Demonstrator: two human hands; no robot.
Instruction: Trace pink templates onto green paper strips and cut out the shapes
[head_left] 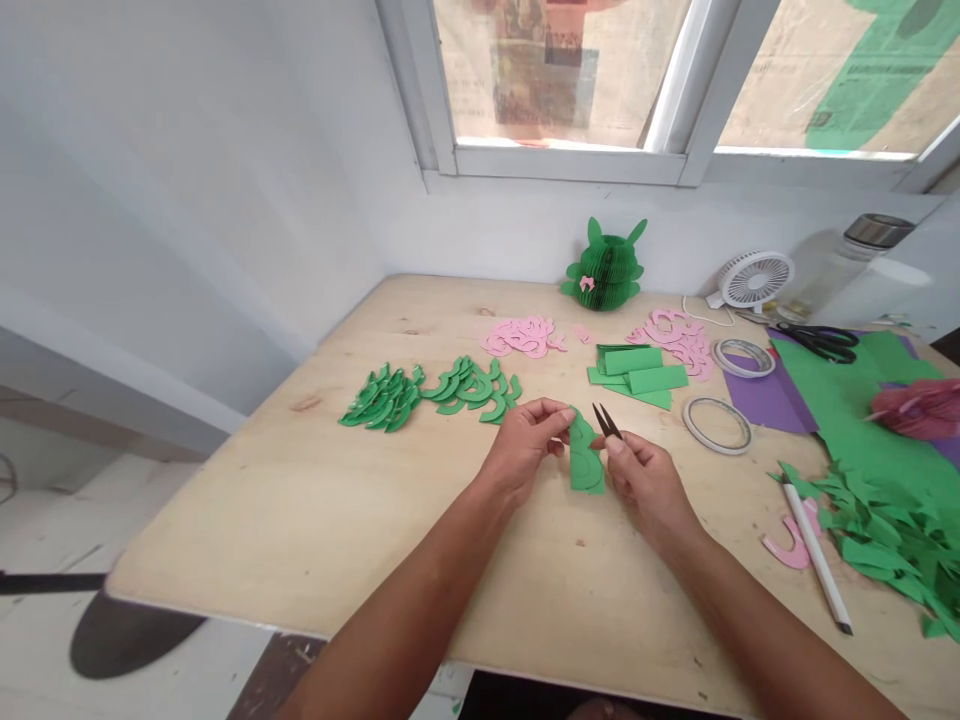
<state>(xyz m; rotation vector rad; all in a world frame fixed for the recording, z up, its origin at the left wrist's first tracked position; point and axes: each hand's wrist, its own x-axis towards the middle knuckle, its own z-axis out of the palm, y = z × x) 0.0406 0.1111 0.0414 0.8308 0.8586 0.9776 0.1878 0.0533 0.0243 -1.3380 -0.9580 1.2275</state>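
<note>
A green paper strip (pixel 584 462) with curved outlines on it is pinched at its upper left by my left hand (pixel 531 440). My right hand (pixel 643 478) is closed around small dark scissors (pixel 606 420), whose slightly parted blades point up and left beside the strip. The scissors' handles are hidden in my fingers. Behind my left hand lie two piles of green cut pieces, one at the left (pixel 384 398) and one nearer the hand (pixel 469 382). Folded green strips (pixel 646 372) lie beyond my right hand.
Pink cutouts (pixel 523 337) and a green paper figure (pixel 606 270) are at the back. To the right are tape rolls (pixel 718 425), black-handled scissors (pixel 825 343), a small fan (pixel 754 280), a bottle (pixel 832 265), a white pen (pixel 817 560) and green scraps (pixel 892 545).
</note>
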